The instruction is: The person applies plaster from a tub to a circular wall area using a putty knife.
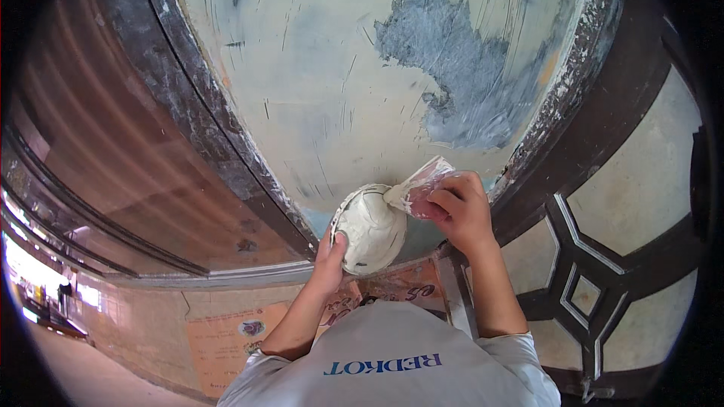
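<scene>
Faces a tall pale panel (324, 98), streaked with dark scratches and broken toward the upper right by a ragged grey-blue patch (467, 68). Shows a dark, white-flecked left post (197, 94) along one side of it and a right post (564, 94), more thickly crusted with white, along the other. Farther out, includes a glossy brown sheet (128, 151) to the left and a dark lattice (656, 249) with pale panes and a small diamond to the right. At the far left, adds a bright opening (41, 264) and a strip of pale floor (75, 365). Near the panel's foot, holds a round bowl (345, 202) in the left hand (328, 265), gripping it at the lower left, with the thumb over the rim and the other fingers mostly hidden. Turns the bowl's mouth up to view, nearly full of whitish putty (369, 230). In the right hand (464, 207), grips a reddish, putty-smeared scraper (421, 188) between thumb and curled fingers. Rests its coated lower left end over the bowl's upper right, seemingly against the putty. Wears a white shirt (385, 328) with blue lettering, near orange-brown printed cardboard (215, 343).
</scene>
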`<act>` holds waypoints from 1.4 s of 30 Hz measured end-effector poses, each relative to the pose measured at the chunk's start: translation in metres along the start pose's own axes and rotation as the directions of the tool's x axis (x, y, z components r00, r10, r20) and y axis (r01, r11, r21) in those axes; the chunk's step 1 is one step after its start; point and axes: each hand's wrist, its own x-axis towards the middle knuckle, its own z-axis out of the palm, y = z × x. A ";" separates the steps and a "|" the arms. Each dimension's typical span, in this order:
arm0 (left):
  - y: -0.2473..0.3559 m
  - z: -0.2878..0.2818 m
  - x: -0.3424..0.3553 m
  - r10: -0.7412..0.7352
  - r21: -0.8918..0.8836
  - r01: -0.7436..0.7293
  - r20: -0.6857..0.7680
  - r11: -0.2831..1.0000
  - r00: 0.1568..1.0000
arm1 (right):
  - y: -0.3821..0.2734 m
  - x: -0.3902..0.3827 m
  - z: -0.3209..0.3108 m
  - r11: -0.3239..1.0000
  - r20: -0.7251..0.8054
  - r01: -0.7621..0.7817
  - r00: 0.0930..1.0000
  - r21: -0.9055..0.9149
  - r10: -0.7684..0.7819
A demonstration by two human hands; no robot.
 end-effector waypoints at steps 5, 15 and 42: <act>-0.001 -0.015 0.009 0.025 0.099 -0.036 0.107 0.994 0.994 | -0.006 -0.008 0.022 0.996 -0.114 0.081 0.990 -0.035 -0.084; 0.008 -0.022 0.006 -0.277 -0.216 0.291 0.096 0.932 0.956 | -0.003 -0.029 0.043 0.854 -0.240 -0.259 0.886 0.450 0.396; -0.003 -0.002 0.001 -0.109 -0.339 0.099 -0.010 0.935 0.994 | 0.057 0.056 0.019 0.855 -0.295 -0.359 0.828 0.375 0.477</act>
